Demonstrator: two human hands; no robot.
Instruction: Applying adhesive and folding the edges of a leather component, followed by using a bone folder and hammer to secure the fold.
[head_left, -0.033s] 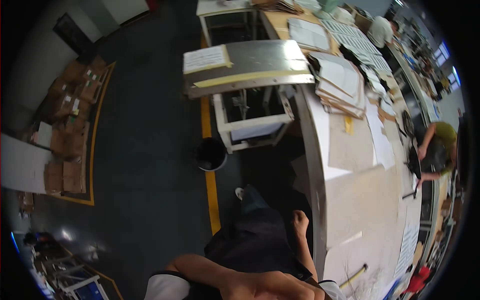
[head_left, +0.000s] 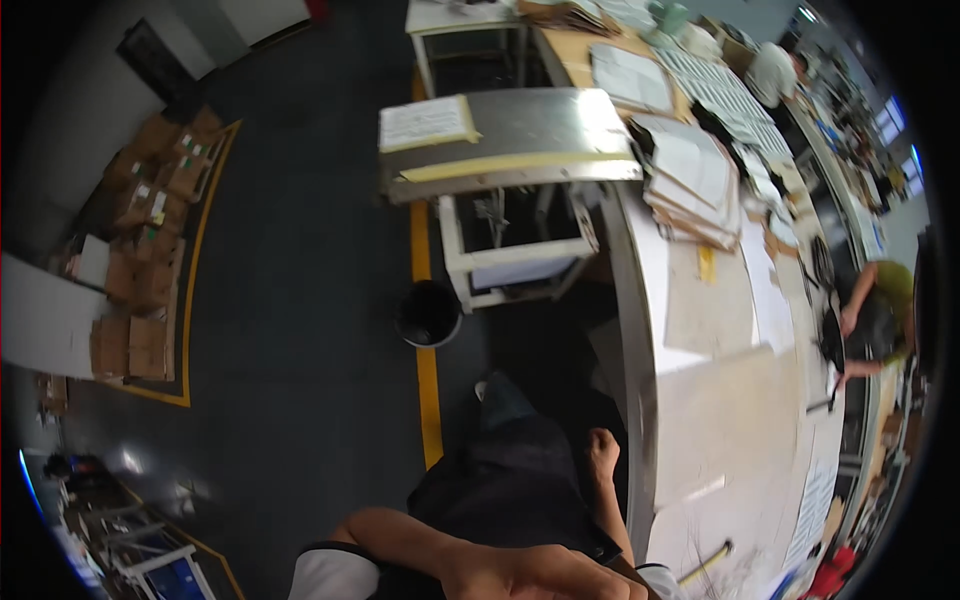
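Observation:
My left forearm crosses in front of my body along the lower edge, and the back of my left hand (head_left: 540, 574) faces up. Its fingers are cut off or hidden at the edge of the picture, so their grip does not show. My right hand (head_left: 602, 455) hangs low beside the long worktable (head_left: 640, 420), apart from its edge. Its fingers are curled in, with nothing visible in them. Dark clothing (head_left: 510, 475) covers my front between the two arms. One shoe (head_left: 481, 390) shows partly on the floor ahead.
Ahead stands a metal-topped stand (head_left: 540, 130) on a white frame. A black bin (head_left: 429, 314) sits by the yellow floor line (head_left: 428, 400). Stacked paper patterns (head_left: 690, 180) lie on the worktable. Cardboard boxes (head_left: 150, 260) line the left. A co-worker (head_left: 880, 310) works across the table.
The stand, bin and worktable sit slightly lower and farther right in the picture. My two hands keep nearly the same pose.

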